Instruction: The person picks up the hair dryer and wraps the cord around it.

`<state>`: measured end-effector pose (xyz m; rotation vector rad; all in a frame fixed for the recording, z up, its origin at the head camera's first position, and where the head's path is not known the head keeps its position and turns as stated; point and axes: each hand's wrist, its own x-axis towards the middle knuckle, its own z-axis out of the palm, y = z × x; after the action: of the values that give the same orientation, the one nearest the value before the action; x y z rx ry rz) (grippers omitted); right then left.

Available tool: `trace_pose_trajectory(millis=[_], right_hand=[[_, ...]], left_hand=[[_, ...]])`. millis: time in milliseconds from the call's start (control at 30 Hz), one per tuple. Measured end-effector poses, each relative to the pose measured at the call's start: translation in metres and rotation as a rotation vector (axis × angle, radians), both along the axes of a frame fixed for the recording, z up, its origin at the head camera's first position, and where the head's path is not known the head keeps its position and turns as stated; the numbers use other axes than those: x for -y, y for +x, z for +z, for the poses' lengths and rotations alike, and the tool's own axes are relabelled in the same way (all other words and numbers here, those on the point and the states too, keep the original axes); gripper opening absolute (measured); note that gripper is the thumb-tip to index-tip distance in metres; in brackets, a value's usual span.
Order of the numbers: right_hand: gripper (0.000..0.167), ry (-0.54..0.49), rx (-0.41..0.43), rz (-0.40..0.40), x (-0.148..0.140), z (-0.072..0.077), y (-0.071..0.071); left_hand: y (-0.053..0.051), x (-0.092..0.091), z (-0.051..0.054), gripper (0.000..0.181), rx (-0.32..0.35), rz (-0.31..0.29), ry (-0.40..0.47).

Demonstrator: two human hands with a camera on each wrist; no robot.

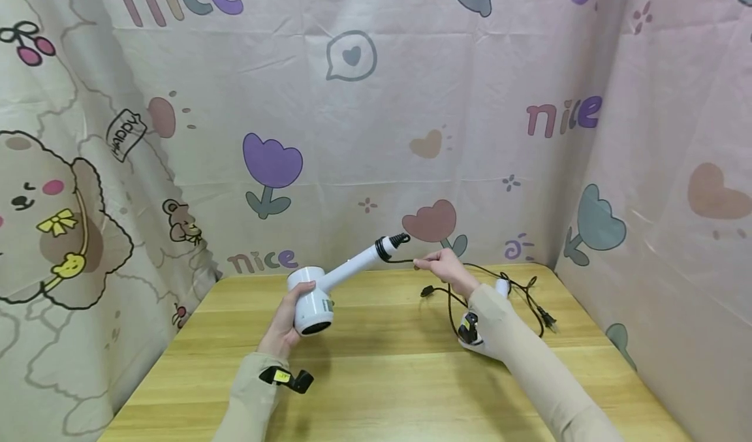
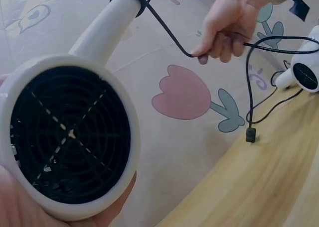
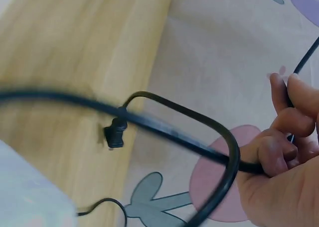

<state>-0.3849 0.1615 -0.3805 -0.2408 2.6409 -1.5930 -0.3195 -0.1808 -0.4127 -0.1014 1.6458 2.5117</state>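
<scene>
My left hand (image 1: 286, 320) grips the head of a white hair dryer (image 1: 313, 298) above the table, its handle pointing up and right. Black cord is wound round the handle's end (image 1: 384, 249). In the left wrist view the dark round grille (image 2: 71, 134) faces the camera. My right hand (image 1: 449, 269) pinches the black cord (image 2: 172, 35) between thumb and fingers, holding it stretched from the handle. More cord runs back through the right palm and hangs in a loop, with a black plug (image 3: 114, 133) near it.
A second white dryer (image 1: 472, 342) lies on the wooden table (image 1: 376, 377) at the right, partly hidden by my right sleeve. Its cord and a two-pin plug (image 1: 548, 318) lie beside it. Patterned curtains (image 1: 364, 135) stand behind the table and at both sides.
</scene>
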Motion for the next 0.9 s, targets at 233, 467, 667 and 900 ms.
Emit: trace_pose_trajectory(millis=[233, 467, 667, 900], right_hand=[[0.025, 0.135, -0.131, -0.048, 0.005, 0.014, -0.008], [0.021, 0.267, -0.236, -0.058, 0.006, 0.028, -0.007], [0.022, 0.321, -0.284, -0.075, 0.010, 0.030, -0.002], [0.022, 0.376, -0.369, -0.081, 0.019, 0.034, 0.006]], left_hand=[[0.001, 0.000, -0.010, 0.059, -0.010, -0.058, -0.097], [0.002, 0.002, -0.019, 0.058, -0.060, -0.075, -0.217], [0.001, 0.003, -0.020, 0.061, -0.077, -0.079, -0.315], [0.003, 0.002, -0.019, 0.064, -0.080, -0.037, -0.401]])
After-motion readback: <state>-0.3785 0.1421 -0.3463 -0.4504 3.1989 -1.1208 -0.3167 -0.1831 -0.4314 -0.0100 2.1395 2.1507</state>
